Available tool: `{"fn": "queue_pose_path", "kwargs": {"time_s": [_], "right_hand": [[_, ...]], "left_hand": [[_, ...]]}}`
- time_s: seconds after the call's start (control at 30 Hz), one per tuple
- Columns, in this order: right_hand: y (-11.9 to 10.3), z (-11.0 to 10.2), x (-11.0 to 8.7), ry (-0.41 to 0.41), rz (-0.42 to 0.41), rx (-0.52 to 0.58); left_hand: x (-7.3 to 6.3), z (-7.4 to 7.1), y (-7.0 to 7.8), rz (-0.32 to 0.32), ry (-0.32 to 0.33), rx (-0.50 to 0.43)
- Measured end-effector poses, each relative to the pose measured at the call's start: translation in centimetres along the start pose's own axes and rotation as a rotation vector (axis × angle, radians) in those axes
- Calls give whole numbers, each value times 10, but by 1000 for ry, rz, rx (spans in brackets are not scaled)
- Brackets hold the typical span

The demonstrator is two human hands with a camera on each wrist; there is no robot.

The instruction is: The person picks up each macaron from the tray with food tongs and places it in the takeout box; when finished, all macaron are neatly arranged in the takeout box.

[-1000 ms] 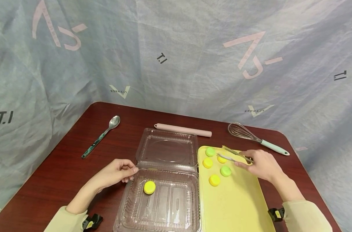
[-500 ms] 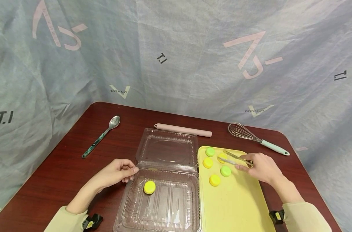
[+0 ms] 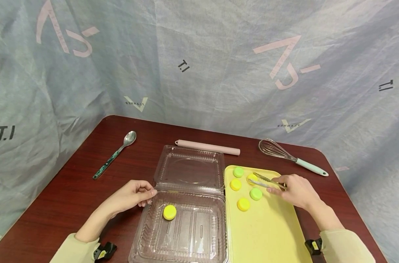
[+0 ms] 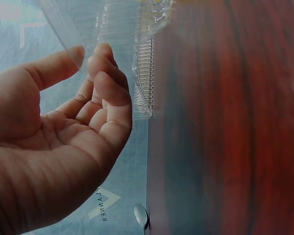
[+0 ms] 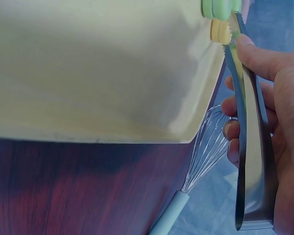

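In the head view my left hand [image 3: 132, 197] pinches the left rim of a clear plastic clamshell container [image 3: 189, 237], which lies with its lid folded back. A yellow macaron [image 3: 169, 212] sits in its base. My right hand [image 3: 298, 190] holds metal tongs [image 5: 254, 166] between thumb and fingers. Their tips straddle a yellow macaron [image 3: 251, 178] near the far edge of a yellow tray [image 3: 262, 233]; whether both tips touch it I cannot tell. Beside it on the tray lie two green macarons [image 3: 256, 194] and two more yellow macarons [image 3: 243, 204].
A pink rolling pin [image 3: 207, 147] lies behind the container's lid. The whisk [image 3: 291, 157] rests beyond the tray at the right, and a spoon [image 3: 115, 155] lies at the left of the dark red table [image 3: 78, 168]. A grey cloth hangs behind.
The right hand has brought the tongs slightly nearer to me, and their arms have drawn closer together around the far yellow macaron. My left hand has stayed at the container's rim.
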State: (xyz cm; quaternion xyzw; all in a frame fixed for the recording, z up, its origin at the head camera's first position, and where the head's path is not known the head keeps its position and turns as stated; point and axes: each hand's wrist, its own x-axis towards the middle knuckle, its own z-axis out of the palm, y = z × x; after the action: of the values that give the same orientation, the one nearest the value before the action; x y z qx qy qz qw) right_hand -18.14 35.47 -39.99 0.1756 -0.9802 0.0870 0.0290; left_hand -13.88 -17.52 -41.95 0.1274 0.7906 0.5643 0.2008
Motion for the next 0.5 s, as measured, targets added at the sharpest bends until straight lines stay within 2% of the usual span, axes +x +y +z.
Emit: {"fn": "queue_pose_path", "kwargs": {"time_s": [0.5], "right_hand": [[0,1,-1,1,3,17]], "left_hand": [[0,0,-1,5,0,17]]}}
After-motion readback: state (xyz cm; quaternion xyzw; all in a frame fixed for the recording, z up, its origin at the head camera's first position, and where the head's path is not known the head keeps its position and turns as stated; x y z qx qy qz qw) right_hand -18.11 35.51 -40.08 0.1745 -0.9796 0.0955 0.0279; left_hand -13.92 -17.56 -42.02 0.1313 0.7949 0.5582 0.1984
